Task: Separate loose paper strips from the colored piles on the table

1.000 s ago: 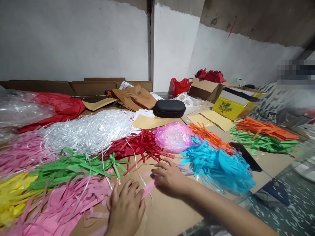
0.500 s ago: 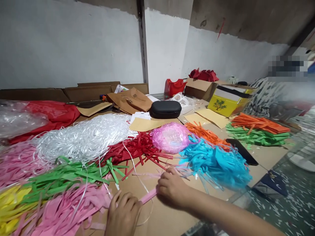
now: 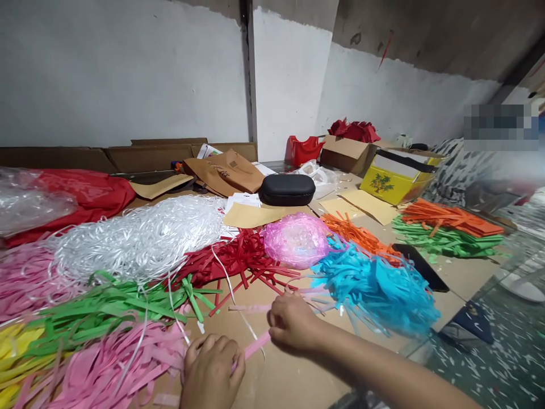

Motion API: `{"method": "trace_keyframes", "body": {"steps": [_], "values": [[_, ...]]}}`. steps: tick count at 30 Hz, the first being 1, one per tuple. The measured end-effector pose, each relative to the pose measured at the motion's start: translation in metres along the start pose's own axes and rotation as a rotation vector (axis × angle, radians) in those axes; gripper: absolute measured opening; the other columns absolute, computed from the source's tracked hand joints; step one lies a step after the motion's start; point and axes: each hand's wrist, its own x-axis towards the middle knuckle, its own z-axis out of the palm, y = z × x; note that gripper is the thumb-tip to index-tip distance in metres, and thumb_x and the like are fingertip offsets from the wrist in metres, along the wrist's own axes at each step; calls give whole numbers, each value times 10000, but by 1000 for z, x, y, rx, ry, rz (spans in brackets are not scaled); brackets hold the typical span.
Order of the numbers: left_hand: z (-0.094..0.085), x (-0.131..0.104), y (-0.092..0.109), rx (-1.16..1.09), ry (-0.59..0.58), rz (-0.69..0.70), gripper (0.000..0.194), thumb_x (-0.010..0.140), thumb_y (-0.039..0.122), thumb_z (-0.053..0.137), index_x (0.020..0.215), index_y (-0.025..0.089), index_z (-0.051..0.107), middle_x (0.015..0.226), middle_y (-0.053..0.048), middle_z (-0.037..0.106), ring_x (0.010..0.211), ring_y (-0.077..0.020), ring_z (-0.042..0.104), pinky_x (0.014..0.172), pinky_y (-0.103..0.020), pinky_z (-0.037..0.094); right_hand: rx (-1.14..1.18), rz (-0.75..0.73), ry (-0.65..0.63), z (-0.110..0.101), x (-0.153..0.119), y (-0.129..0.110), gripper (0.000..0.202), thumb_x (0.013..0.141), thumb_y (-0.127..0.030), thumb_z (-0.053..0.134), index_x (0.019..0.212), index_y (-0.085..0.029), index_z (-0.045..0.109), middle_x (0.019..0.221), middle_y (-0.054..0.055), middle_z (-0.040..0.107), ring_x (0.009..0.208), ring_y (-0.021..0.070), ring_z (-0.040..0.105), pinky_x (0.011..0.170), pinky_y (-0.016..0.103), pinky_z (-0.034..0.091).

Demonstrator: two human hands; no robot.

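Note:
A pink strip point(image 3: 257, 344) stretches between my two hands above the cardboard-covered table. My left hand point(image 3: 214, 369), low in the middle of the view, is closed on its left end. Fingers bent, my right hand point(image 3: 292, 321) grips the other end, a little higher and to the right. Close by my left hand lies a heap of pink strips point(image 3: 113, 363), with green strips point(image 3: 114, 307) behind it. Dark red strips point(image 3: 234, 255) lie beyond the hands, and blue strips point(image 3: 374, 284) are to the right of my right hand.
White cord point(image 3: 140, 236) is piled at the left. A pink plastic bundle point(image 3: 296, 241), a black case point(image 3: 288, 189) and a yellow box point(image 3: 394, 177) stand farther back. Orange strips point(image 3: 453, 217) lie on green ones at the right, near a dark flat object point(image 3: 420, 267).
My left hand's fingers have curled in more tightly around the pink strip. My right hand has shifted slightly left, still holding the strip. The view has moved a little.

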Motion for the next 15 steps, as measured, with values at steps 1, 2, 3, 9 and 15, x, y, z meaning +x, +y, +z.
{"method": "trace_keyframes", "body": {"steps": [1,2,3,9,15], "values": [[0,1,0,10,22,26,123,857,152,597,794,247,642,749,63,667,783,-164,607,880,-380,294,-1,-24,-4,-1,-1,1,92,793,-255,782,850,-208,727,860,21,741,806,197,615,758,348,326],[-1,1,1,23,41,71,166,830,123,606,868,274,664,792,74,680,810,-157,615,897,-374,295,-4,-82,-9,-3,-2,3,109,833,-299,774,908,-230,734,930,20,754,876,207,626,793,361,326],[-1,1,2,38,59,125,252,802,97,609,927,305,676,828,84,691,831,-154,618,914,-372,296,-15,-168,-11,-5,-4,5,123,875,-350,757,946,-252,734,1002,16,762,956,216,626,837,379,321],[3,1,15,48,139,141,167,802,155,583,859,247,709,851,1,721,941,-246,597,1038,-477,307,-239,-531,53,-9,-8,9,165,1048,-260,527,1041,-222,688,1143,13,768,1047,193,599,922,425,302],[1,11,18,36,76,146,163,819,111,583,795,236,684,787,15,682,909,-233,602,1054,-485,308,-113,-419,34,-8,-1,-2,84,923,-310,661,955,-238,691,1125,13,751,1123,229,570,922,424,307]]}}
